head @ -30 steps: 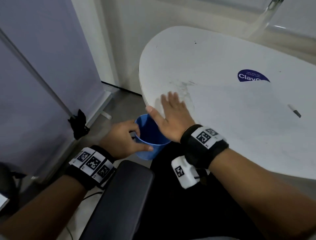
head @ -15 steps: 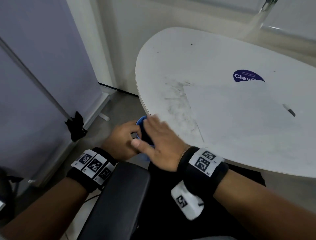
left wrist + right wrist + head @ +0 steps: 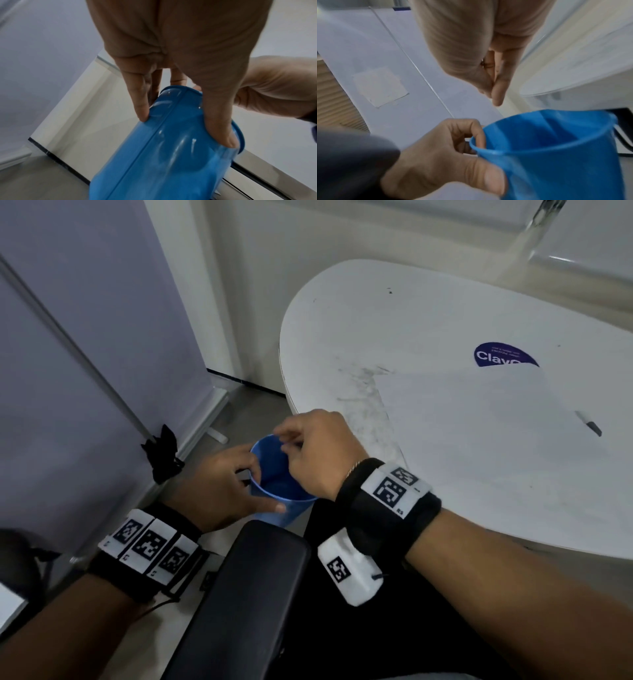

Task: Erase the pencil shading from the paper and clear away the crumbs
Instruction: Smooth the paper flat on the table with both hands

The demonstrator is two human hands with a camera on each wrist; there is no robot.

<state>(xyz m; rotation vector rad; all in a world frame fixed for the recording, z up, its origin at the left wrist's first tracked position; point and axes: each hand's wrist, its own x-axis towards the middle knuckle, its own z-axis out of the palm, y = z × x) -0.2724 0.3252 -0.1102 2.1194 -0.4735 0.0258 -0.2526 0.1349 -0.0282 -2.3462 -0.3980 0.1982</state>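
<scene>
My left hand grips a blue plastic cup just below the near-left edge of the white table. Its thumb lies on one side of the cup and its fingers on the other. My right hand hovers over the cup's mouth, off the table. Its fingers point down, bunched with the thumb against them, and nothing shows between them. A white sheet of paper lies on the table. Grey smudges and crumbs lie along its left edge.
A small white and black stick lies on the paper at the right. A purple sticker is on the table beyond the paper. A black chair armrest is below the cup. A grey partition stands at the left.
My right hand swept from flat on the table's edge, off it, to above the cup's mouth, and its fingers bent downward. My left hand kept holding the cup below the edge.
</scene>
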